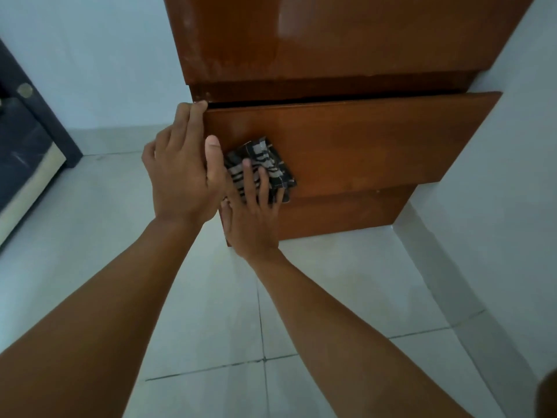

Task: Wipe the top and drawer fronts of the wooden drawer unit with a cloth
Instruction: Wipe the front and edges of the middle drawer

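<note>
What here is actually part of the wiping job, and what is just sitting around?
Part of the job:
wooden drawer unit
pulled-out drawer front
patterned cloth
left hand steadying the drawer's edge
right hand pressing the cloth

Just there:
dark furniture at the left
tiled floor

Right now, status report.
Left hand gripping drawer front edge. Right hand pressing cloth flat on it. Nothing in the way.

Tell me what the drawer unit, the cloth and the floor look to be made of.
Drawer unit: wood or wood veneer with a glossy reddish-brown lacquer; light glares off the top, and pale scuffs show near its front edge.
Cloth: soft woven fabric, dark with pale stripes, folded and creased under the right hand.
Floor: pale, smooth tiles, probably ceramic; grout lines show.
</note>
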Demonstrator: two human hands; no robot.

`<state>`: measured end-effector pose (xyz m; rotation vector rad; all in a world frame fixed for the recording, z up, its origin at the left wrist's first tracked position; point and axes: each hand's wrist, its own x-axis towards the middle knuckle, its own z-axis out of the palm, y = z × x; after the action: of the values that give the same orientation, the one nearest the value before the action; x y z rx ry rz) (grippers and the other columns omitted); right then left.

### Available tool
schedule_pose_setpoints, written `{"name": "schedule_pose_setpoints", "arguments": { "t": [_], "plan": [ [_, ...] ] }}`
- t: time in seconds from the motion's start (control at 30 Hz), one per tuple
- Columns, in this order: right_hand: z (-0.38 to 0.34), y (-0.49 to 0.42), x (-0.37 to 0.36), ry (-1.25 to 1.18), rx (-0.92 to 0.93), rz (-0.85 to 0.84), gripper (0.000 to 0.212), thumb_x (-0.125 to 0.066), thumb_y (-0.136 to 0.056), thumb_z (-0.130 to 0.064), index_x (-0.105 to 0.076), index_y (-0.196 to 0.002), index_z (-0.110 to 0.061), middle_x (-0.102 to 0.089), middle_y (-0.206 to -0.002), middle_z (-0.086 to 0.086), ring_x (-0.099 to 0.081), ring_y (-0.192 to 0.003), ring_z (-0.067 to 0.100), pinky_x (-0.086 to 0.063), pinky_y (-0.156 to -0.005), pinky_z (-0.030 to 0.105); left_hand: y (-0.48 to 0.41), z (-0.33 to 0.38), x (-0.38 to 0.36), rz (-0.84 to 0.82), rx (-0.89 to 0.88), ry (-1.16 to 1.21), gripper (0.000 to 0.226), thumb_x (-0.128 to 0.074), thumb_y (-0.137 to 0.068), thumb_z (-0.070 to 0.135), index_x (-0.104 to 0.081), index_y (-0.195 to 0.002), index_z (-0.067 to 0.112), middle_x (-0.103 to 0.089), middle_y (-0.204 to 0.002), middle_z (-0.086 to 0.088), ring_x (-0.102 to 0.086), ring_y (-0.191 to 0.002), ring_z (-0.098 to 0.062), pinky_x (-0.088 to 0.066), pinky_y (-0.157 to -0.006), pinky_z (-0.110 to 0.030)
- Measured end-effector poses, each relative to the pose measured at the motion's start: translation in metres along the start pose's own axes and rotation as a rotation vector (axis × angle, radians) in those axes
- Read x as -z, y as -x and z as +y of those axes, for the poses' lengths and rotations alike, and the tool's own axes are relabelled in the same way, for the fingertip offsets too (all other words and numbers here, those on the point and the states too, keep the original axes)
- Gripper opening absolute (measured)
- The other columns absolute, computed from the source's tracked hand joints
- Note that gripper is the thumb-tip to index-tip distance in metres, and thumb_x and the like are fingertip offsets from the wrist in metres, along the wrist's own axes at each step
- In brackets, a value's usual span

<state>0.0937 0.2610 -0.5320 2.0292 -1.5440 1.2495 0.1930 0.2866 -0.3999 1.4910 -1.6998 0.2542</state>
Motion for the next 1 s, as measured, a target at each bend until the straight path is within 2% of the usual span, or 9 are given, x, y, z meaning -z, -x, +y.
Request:
{"name": "schedule_pose_setpoints", "arguments": {
  "t": [0.07,0.23,0.43,0.6,0.73,0.87,0.93,1.0],
  "plan": [
    [0.028,0.001,0.003,0.040,-0.035,-0.027,0.065,-0.044,-0.103,-0.047,-0.011,-0.159,-0.036,-0.010,-0.169,0.005,-0.011,-0.156,0.031,-0.018,-0.119,0.064,-0.002,0.000,-0.005,0.020,0.008,0.008,0.055,-0.024,-0.106,0.040,-0.041,-0.152,0.016,-0.050,-0.151,-0.007,-0.052,-0.129,-0.032,-0.041,-0.105,-0.056],
    [0.115,-0.004,0.029,0.149,-0.224,-0.044,0.074,-0.039,-0.103,-0.050,0.004,-0.160,-0.031,0.002,-0.168,0.011,-0.007,-0.155,0.038,-0.015,-0.119,0.064,-0.006,0.004,-0.016,0.078,0.030,-0.037,0.053,-0.028,-0.105,0.041,-0.044,-0.148,0.015,-0.051,-0.146,-0.007,-0.049,-0.130,-0.032,-0.036,-0.109,-0.049],
    [0.191,-0.014,0.069,0.188,-0.425,-0.003,0.067,-0.030,-0.107,-0.049,-0.009,-0.162,-0.017,-0.008,-0.168,0.022,-0.007,-0.155,0.041,-0.025,-0.118,0.062,-0.005,0.006,-0.017,0.090,0.031,-0.045,0.055,-0.026,-0.104,0.044,-0.044,-0.147,0.015,-0.053,-0.143,-0.009,-0.051,-0.130,-0.034,-0.034,-0.110,-0.052],
    [0.247,-0.027,0.092,0.041,-0.627,0.134,0.065,-0.034,-0.108,-0.040,-0.015,-0.161,-0.008,-0.008,-0.167,0.024,-0.011,-0.152,0.047,-0.018,-0.123,0.056,-0.006,0.003,-0.019,0.070,0.027,-0.071,0.062,-0.019,-0.104,0.052,-0.042,-0.149,0.016,-0.052,-0.145,-0.011,-0.050,-0.132,-0.034,-0.033,-0.112,-0.056],
    [0.264,-0.029,0.104,0.061,-0.617,0.160,0.061,-0.037,-0.106,-0.026,-0.016,-0.161,-0.012,-0.014,-0.166,0.022,-0.021,-0.149,0.045,-0.021,-0.121,0.055,-0.005,0.003,-0.023,0.067,0.064,-0.076,0.060,-0.024,-0.104,0.048,-0.038,-0.152,0.016,-0.049,-0.149,-0.012,-0.049,-0.134,-0.036,-0.034,-0.110,-0.060],
    [0.244,-0.043,0.120,-0.008,-0.656,0.257,0.068,-0.044,-0.096,-0.004,-0.024,-0.160,-0.014,-0.024,-0.165,0.017,-0.037,-0.140,0.042,-0.026,-0.113,0.037,-0.002,0.008,-0.020,0.011,0.107,-0.128,0.062,-0.025,-0.104,0.048,-0.027,-0.160,0.019,-0.033,-0.165,-0.008,-0.035,-0.148,-0.035,-0.026,-0.116,-0.067],
    [0.221,-0.055,0.133,-0.044,-0.571,0.304,0.068,-0.044,-0.094,-0.001,-0.026,-0.159,-0.011,-0.026,-0.164,0.015,-0.038,-0.141,0.039,-0.024,-0.113,0.031,0.002,0.009,-0.017,-0.025,0.132,-0.174,0.065,-0.025,-0.105,0.049,-0.018,-0.164,0.023,-0.020,-0.171,-0.004,-0.022,-0.156,-0.032,-0.018,-0.120,-0.069],
    [0.194,-0.066,0.142,-0.057,-0.390,0.272,0.068,-0.045,-0.093,-0.001,-0.027,-0.158,-0.009,-0.026,-0.165,0.013,-0.034,-0.146,0.034,-0.021,-0.118,0.030,0.006,0.012,-0.016,-0.067,0.147,-0.234,0.069,-0.025,-0.104,0.051,-0.007,-0.166,0.025,-0.007,-0.174,0.000,-0.009,-0.160,-0.031,-0.011,-0.120,-0.071]
  ]
}}
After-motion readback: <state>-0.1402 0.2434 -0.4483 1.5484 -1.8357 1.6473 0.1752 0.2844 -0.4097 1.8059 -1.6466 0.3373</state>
